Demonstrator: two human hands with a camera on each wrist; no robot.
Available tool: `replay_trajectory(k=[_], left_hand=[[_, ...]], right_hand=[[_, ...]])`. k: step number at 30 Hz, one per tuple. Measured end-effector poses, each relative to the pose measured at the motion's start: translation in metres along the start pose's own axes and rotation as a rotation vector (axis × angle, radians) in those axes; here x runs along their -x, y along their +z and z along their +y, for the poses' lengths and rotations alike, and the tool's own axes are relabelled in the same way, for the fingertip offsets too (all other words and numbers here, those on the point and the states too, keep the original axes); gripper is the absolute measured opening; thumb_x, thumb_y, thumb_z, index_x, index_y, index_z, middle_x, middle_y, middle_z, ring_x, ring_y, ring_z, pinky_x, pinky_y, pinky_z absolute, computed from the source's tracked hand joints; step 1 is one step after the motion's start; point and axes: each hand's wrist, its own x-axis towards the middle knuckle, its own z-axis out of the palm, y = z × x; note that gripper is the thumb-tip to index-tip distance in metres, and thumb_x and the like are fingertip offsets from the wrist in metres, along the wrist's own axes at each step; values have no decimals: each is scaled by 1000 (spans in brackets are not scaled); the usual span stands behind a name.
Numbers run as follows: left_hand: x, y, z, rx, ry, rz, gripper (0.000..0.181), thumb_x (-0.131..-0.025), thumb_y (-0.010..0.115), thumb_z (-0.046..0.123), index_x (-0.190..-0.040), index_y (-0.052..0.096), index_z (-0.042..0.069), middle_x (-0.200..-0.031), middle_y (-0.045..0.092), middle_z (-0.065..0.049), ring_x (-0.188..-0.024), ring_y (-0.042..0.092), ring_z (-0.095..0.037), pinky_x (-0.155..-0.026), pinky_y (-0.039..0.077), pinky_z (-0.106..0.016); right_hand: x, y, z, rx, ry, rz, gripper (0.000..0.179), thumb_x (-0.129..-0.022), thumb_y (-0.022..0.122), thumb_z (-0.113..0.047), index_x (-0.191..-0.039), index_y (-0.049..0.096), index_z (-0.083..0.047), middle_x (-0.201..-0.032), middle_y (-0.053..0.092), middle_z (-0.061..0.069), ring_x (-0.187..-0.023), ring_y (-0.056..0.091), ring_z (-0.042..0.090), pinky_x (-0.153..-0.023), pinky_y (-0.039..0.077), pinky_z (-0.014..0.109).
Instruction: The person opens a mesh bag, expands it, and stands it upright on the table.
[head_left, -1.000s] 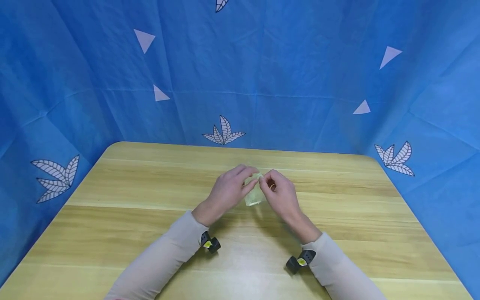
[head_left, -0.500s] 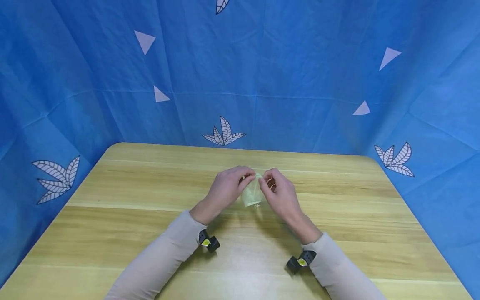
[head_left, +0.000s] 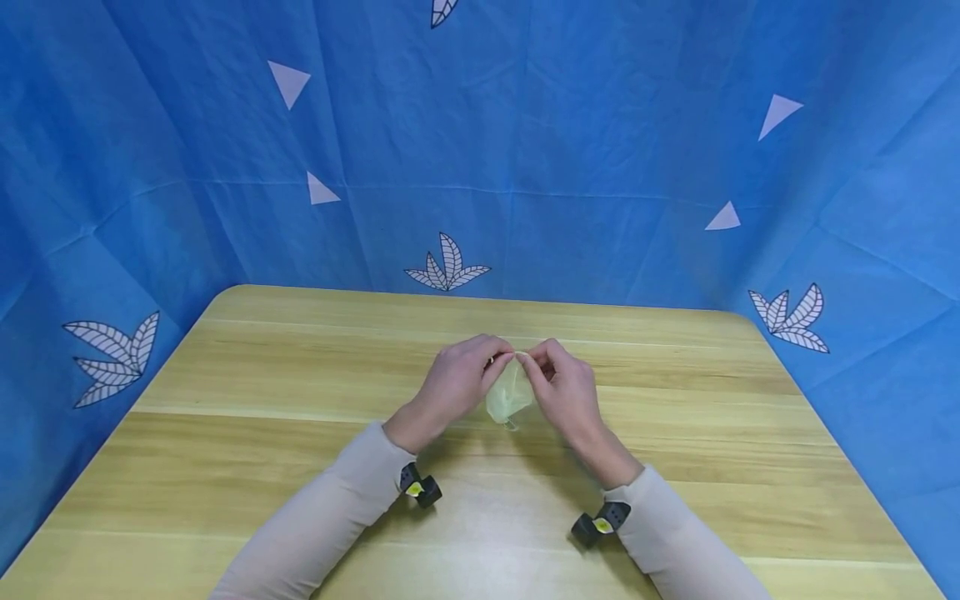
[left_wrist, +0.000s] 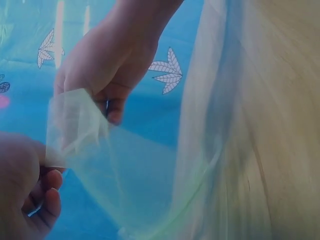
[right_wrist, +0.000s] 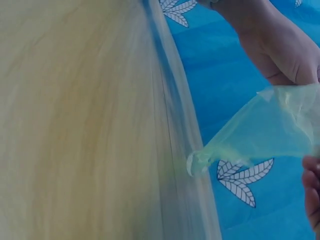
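A sheer, pale yellow-green bag (head_left: 508,400) hangs between a person's two hands, held up over the far middle part of the table (head_left: 697,400). The left hand (head_left: 459,379) pinches the far edge of the bag between thumb and fingertips; the right hand (head_left: 566,387) pinches the same edge just beside it, the two sets of fingertips nearly meeting. The fabric is thin enough for blue to show through it in both wrist views, and soft creases run down from the grip. Its body narrows toward the near end, where a small, thin loop (head_left: 512,426) dangles; in the right wrist view that end looks bunched and the loop whitish.

The table has a light, yellowish wood-grain top with rounded far corners, its paler and darker bands running left to right, and a patch of glare (head_left: 487,550) on the near side. Behind it and along both sides falls a creased bright blue cloth (head_left: 585,125), printed with pale triangles (head_left: 288,82) and white, dark-outlined leaf motifs (head_left: 448,265). Light grey-beige sleeves (head_left: 322,512) cover the forearms, and black strapped devices (head_left: 588,529) sit at both wrists.
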Motion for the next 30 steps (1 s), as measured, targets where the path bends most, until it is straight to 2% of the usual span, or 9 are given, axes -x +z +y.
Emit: replay_trajectory(k=[5, 8, 11, 15, 18, 20, 26, 30], left_hand=[[1, 2, 5, -19, 94, 9, 4, -96, 63, 12, -98, 66, 9, -91, 67, -1, -73, 62, -10, -62, 51, -24], [2, 3, 9, -14, 118, 12, 4, -96, 63, 11, -99, 66, 8, -91, 67, -1, -74, 62, -11, -62, 51, -25], [2, 4, 9, -11, 83, 23, 5, -97, 63, 12, -99, 66, 9, -90, 67, -1, -73, 61, -11, -63, 51, -26], [2, 4, 8, -13, -7, 45, 7, -97, 62, 14, -99, 68, 10, -88, 66, 1, -67, 57, -8, -61, 50, -26], [2, 3, 7, -18, -50, 63, 7, -97, 63, 14, -99, 67, 10, -85, 65, 1, -65, 55, -8, -59, 48, -26], [2, 3, 6, -26, -68, 56, 7, -96, 64, 15, -100, 67, 10, -84, 65, 2, -64, 56, -8, -57, 47, -26], [1, 4, 5, -69, -105, -21, 12, -96, 64, 21, -103, 65, 11, -85, 67, 2, -65, 58, -8, -56, 46, -24], [2, 5, 2, -99, -88, 10, 6, -96, 63, 16, -93, 65, 11, -78, 64, 3, -58, 53, -7, -52, 44, -22]], right_hand=[[1, 1, -3, 49, 74, 27, 16, -90, 63, -8, -75, 58, -13, -60, 57, -6, -51, 49, 9, -52, 42, 29], [1, 1, -3, 65, 123, 33, 17, -86, 60, -9, -71, 55, -14, -57, 54, -6, -47, 46, 11, -51, 39, 31], [0, 0, -2, 53, 139, 16, 17, -89, 60, -11, -73, 57, -14, -58, 54, -5, -48, 46, 13, -52, 39, 32], [-2, -1, 2, 20, 123, -41, 13, -96, 62, -17, -84, 65, -13, -68, 59, -5, -58, 53, 11, -57, 44, 30], [-2, -1, 2, 2, 97, -77, 12, -97, 62, -22, -92, 69, -13, -74, 62, -6, -65, 56, 8, -60, 47, 28], [-2, -1, 1, -11, 82, -85, 12, -97, 62, -22, -93, 70, -13, -74, 63, -5, -65, 56, 9, -59, 48, 28], [0, 0, -1, -13, 37, -63, 10, -95, 66, -19, -88, 67, -13, -71, 60, -7, -61, 53, 7, -57, 46, 27], [0, 2, 0, 14, -38, -42, 13, -93, 68, -15, -81, 62, -13, -67, 56, -7, -58, 50, 7, -54, 44, 26]])
